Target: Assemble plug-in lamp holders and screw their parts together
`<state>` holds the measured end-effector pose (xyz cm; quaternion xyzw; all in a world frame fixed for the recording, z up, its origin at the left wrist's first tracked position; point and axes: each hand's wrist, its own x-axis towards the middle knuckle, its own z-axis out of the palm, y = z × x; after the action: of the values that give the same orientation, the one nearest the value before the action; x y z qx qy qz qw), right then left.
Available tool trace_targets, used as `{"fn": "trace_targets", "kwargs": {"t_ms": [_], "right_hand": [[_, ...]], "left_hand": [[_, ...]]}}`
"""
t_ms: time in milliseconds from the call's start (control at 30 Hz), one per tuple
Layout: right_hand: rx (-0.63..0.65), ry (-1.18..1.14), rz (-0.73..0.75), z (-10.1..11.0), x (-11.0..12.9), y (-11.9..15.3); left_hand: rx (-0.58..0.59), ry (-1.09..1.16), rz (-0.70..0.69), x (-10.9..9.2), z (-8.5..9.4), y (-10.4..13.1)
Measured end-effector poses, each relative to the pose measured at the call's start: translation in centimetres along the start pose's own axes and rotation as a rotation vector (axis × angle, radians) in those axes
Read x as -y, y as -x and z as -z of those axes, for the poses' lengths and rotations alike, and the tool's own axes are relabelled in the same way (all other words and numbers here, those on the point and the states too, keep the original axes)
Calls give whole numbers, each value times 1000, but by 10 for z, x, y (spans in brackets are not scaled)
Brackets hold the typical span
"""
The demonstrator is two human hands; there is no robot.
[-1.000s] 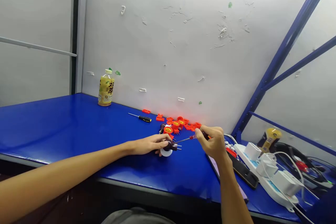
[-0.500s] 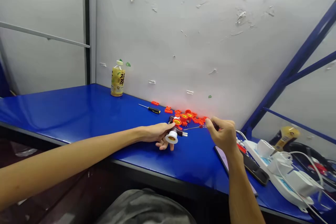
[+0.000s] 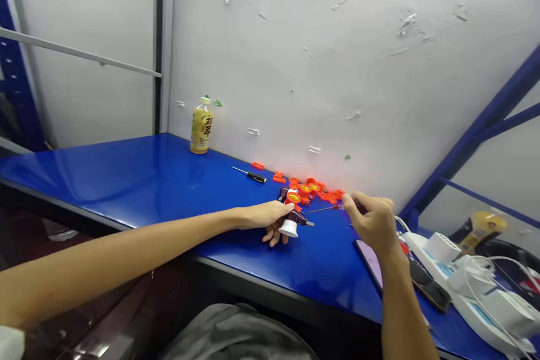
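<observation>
My left hand (image 3: 270, 222) grips a dark plug-in lamp socket (image 3: 289, 228) with a white flared rim and metal prongs pointing right. An orange socket piece (image 3: 293, 198) sits at my left thumb, against the dark body. My right hand (image 3: 371, 219) is closed around the handle of a screwdriver (image 3: 323, 210); its thin shaft points left toward the socket, with a gap between tip and prongs. Several orange socket parts (image 3: 314, 187) lie just behind, near the wall.
A black-and-yellow screwdriver (image 3: 256, 178) and a yellow drink bottle (image 3: 201, 128) stand or lie on the blue table (image 3: 126, 171). At right are a phone (image 3: 371, 264), a dark phone (image 3: 430, 287), and a white power strip (image 3: 468, 298) with chargers and cables.
The view has shifted left, so everything appears further right. The held socket has tilted, with its white rim now facing more downward. Both hands keep their holds.
</observation>
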<state>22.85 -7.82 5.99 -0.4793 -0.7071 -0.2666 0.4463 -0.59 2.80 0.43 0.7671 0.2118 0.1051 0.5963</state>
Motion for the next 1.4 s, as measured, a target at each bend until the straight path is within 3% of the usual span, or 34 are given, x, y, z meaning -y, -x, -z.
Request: {"fn": "trace_targets", "kwargs": {"t_ms": [133,267,400,600,933,1267,1400], "right_hand": [[-68,-72,4,8,1,-3],[-76,-105,-32,16,-3,-5],[7,-97,-65,15,-9,-5],[205,-103,-30,-4,-9,-1],[349,-53,14,-24,5,4],[358,30,68,-30,8,6],[306,8,79,-29,6,6]], "left_hand": [[-227,-351,-225,-7,-1,7],[-322,-629,-357,-11,4,9],[-360,-686,-329,-8,8,7],[-461,-778,-325,-1,12,3],[-526,-881,-261,2,13,1],[-547,-936,-201,4,11,1],[-537,-941,-193,5,12,0]]}}
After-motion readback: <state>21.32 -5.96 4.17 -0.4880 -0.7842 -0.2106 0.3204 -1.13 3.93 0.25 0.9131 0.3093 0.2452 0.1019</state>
